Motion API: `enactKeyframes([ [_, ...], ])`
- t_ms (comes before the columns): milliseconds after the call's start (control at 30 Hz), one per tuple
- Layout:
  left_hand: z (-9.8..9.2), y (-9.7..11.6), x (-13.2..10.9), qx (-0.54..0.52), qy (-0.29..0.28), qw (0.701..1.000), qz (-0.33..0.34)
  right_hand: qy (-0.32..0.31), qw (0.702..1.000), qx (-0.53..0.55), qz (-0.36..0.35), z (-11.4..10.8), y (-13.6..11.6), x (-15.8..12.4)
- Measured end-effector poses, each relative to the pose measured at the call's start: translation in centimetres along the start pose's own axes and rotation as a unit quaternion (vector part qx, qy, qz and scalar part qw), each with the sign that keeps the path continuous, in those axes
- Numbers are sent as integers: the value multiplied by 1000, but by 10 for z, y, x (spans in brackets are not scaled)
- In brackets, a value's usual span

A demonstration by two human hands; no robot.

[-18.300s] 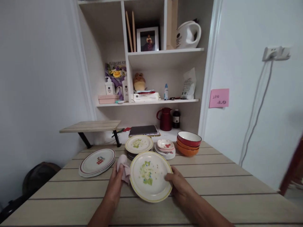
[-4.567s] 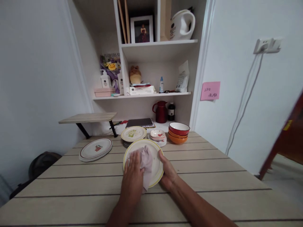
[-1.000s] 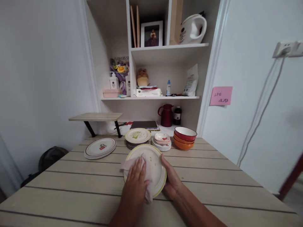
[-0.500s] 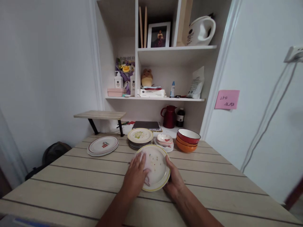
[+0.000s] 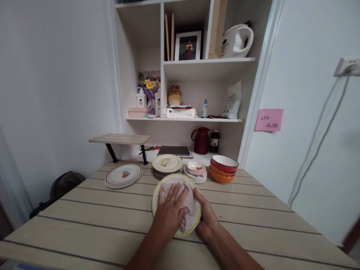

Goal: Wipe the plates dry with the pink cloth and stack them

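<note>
A round cream plate with a yellow rim (image 5: pixel 155 198) is tilted toward me near the middle of the table. My right hand (image 5: pixel 206 215) grips its right edge, thumb on the rim and the other fingers behind it. On the plate's face lies a crumpled pale pinkish cloth (image 5: pixel 189 202). My left hand (image 5: pixel 170 210) rests flat on this cloth, its fingers spread, pressing it against the plate. Cloth and hand cover most of the plate's middle. Just behind stands a stack of plates (image 5: pixel 167 163), the top one cream with a yellow rim and green print.
Oval plates with red rims (image 5: pixel 123 174) are stacked at left. Small dishes (image 5: pixel 196 168) sit on saucers right of centre, beside stacked red and orange bowls (image 5: pixel 224 168). Farther back are a small raised shelf (image 5: pixel 119 139), a dark flat folder (image 5: pixel 174 150), and a dark red jug (image 5: pixel 201 140).
My left hand has slid the cloth rightward from the plate's left side, spreading it over the middle. The plate appears slightly lower and farther left, still in my right hand.
</note>
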State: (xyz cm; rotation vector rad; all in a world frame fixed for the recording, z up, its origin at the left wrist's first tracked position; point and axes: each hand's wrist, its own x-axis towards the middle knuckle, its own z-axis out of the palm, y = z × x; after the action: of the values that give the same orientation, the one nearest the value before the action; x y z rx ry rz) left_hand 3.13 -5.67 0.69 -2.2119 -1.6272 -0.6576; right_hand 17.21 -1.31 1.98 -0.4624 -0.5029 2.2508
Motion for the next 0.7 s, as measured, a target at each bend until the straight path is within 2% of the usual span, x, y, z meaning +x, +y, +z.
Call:
enactKeyframes([
  [133,10,1,-1,46,49,993,-99,-14,1000,11,-3,-2,0,1],
  [233,12,2,-6,48,62,992,-101,-23,1000,12,2,-1,0,-1],
  [333,7,2,-10,6,78,992,-97,-20,1000,9,10,-1,1,-1],
  [400,1,0,-10,-47,126,984,-113,-11,1000,10,6,-3,1,2],
  [467,-5,-5,-8,-116,218,958,-146,22,1000,11,-7,-8,1,6],
  [533,-10,-11,-5,-203,316,904,-205,60,998,14,-22,-13,-1,9],
  [567,-13,-14,-4,-264,350,864,-247,70,997,16,-29,-13,-2,10],
  [600,-15,-17,-3,-346,361,815,-294,71,997,19,-35,-13,-3,10],
  [633,-17,-20,-2,-447,345,753,-337,62,997,23,-41,-11,-4,8],
  [700,-20,-24,-1,-663,242,599,-378,31,998,37,-51,-4,-6,4],
])
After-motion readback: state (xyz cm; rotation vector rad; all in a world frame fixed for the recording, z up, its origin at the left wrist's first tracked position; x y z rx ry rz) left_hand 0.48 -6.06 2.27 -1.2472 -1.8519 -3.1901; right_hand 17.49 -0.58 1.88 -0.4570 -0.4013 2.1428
